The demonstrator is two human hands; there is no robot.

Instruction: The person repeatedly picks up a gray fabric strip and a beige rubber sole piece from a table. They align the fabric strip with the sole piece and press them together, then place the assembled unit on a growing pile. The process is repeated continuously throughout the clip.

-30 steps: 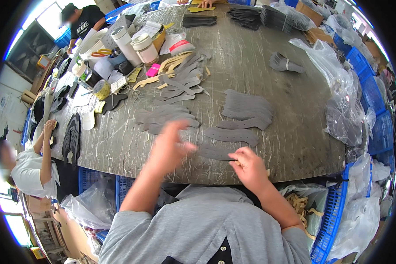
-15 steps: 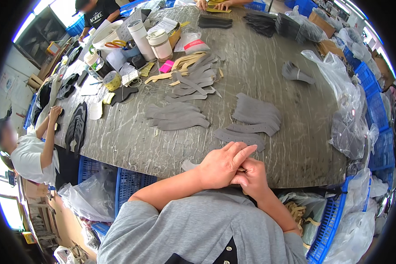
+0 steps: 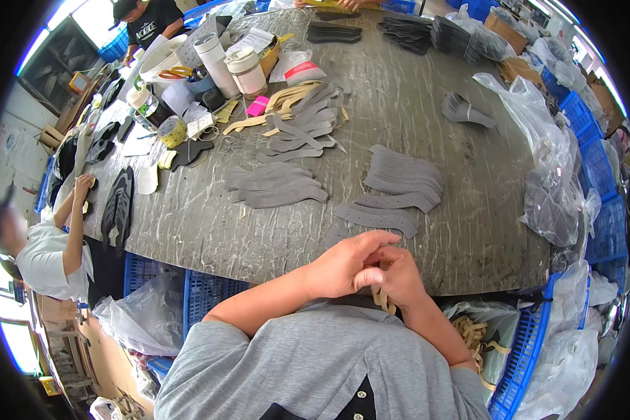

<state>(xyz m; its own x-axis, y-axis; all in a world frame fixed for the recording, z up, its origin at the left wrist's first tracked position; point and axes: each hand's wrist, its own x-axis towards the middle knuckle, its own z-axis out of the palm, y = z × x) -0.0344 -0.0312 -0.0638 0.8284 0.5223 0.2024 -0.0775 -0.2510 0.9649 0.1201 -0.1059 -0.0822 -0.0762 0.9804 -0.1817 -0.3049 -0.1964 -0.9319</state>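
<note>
My left hand (image 3: 344,264) and my right hand (image 3: 397,276) meet over the table's near edge, fingers bent and close together. A narrow beige strip (image 3: 384,301) hangs below them, pinched at the right hand. What the left fingers press on is hidden between the hands. Just beyond the hands lie curved grey cut pieces (image 3: 381,218) with small holes, below a fanned stack of grey pieces (image 3: 402,171). Part of another grey piece (image 3: 338,235) shows behind my left hand. Left of these is a second stack of wavy grey pieces (image 3: 276,185).
Grey and beige strips (image 3: 301,126) lie mid-table near a pink block (image 3: 257,106), jars and a white tub. A tied grey bundle (image 3: 467,110) and clear plastic bags (image 3: 549,203) are at the right. Blue crates (image 3: 525,357) flank me. Co-workers sit at left and far side.
My hands have loosened from a tight clasp and parted slightly. The beige strip now shows below them. The grey piece by my left wrist is no longer visible there. The view has shifted slightly.
</note>
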